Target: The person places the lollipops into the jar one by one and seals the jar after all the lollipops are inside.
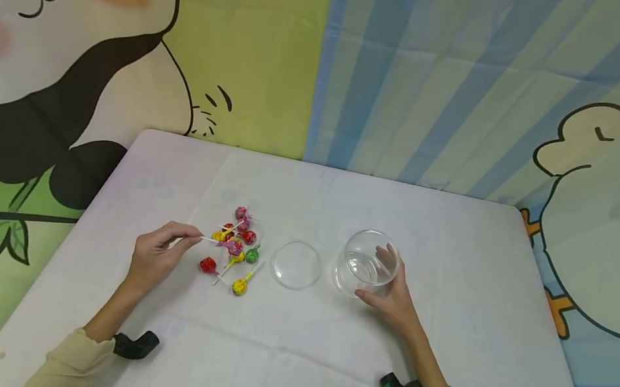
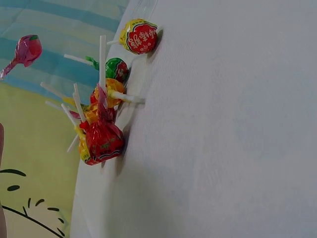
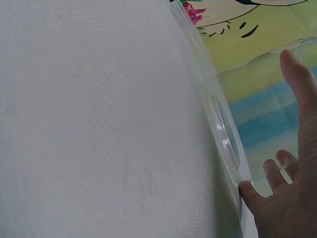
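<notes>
My left hand (image 1: 157, 255) pinches the white stick of a pink lollipop (image 1: 234, 247), its wrapped head over the others; the left wrist view shows this pink lollipop (image 2: 28, 50) raised off the table. Beneath it lies a loose pile of wrapped lollipops, among them a red one (image 1: 208, 264), a green one (image 1: 252, 255) and a yellow one (image 1: 239, 287). With thumb and fingers round its side, my right hand (image 1: 395, 298) holds a clear round jar (image 1: 361, 268) standing on the table. No lollipop shows inside the jar.
Between the pile and the jar, a clear round lid (image 1: 297, 264) lies flat. A white cloth covers the table (image 1: 286, 362), whose far edge meets a cartoon-printed backdrop (image 1: 271, 49). Black wrist devices sit at both cuffs.
</notes>
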The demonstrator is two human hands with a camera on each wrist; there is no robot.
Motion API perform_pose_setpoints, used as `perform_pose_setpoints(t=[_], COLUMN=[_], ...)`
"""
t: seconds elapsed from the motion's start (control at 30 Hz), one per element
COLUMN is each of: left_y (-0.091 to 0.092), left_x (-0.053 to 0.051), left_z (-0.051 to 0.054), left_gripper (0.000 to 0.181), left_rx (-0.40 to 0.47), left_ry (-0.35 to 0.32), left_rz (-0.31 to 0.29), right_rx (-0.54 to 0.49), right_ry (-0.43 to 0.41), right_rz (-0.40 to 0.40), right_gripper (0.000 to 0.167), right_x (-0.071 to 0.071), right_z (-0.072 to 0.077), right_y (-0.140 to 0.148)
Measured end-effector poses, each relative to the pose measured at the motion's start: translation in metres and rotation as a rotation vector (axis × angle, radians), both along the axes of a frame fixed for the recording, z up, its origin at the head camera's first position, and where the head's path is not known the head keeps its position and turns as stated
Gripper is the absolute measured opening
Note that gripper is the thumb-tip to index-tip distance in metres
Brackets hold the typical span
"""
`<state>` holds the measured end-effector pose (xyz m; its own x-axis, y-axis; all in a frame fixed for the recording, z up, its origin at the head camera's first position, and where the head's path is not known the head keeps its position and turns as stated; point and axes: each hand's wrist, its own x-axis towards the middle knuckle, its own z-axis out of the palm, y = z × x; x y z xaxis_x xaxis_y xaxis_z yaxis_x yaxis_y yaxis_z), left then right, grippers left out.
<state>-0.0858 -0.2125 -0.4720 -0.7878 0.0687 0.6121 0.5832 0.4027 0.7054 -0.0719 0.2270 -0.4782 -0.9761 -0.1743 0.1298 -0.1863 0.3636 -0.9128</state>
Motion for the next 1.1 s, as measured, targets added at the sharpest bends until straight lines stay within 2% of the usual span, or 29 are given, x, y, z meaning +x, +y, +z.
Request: perform_pose_setpoints(t=[0.17,0.27,0.57,0.93,1.1], left_y=[0.007,0.012,0.032,0.063,0.07], left_x=[-0.002,-0.004,-0.007,-0.012,-0.01], left_z=[0.003,0.004,0.012,0.021,0.019], left_gripper=[0.026,0.025,0.018,0.015,0.014], left_rx=[0.029,0.075,0.207,0.311,0.326], left_ry=[-0.02,-0.026,-0.116,-0.149,-0.167], left_rz=[-0.019,-0.025,0.008,-0.116,-0.123], right_rx=[-0.009,-0.005,0.003,0.012,0.002], right_ry=[-0.005,-0.006,-0.008,-0.018,-0.044], right_rz=[0.001,-0.001,-0.006,-0.006,-0.009], right_gripper=[0.105,0.104,0.103,0.103,0.104], right_x=[0.0,0.001,0.0,-0.001,0.001], right_z=[0.001,0.001,0.002,0.002,0.0], right_y=[0.0,0.0,0.0,0.0,0.0])
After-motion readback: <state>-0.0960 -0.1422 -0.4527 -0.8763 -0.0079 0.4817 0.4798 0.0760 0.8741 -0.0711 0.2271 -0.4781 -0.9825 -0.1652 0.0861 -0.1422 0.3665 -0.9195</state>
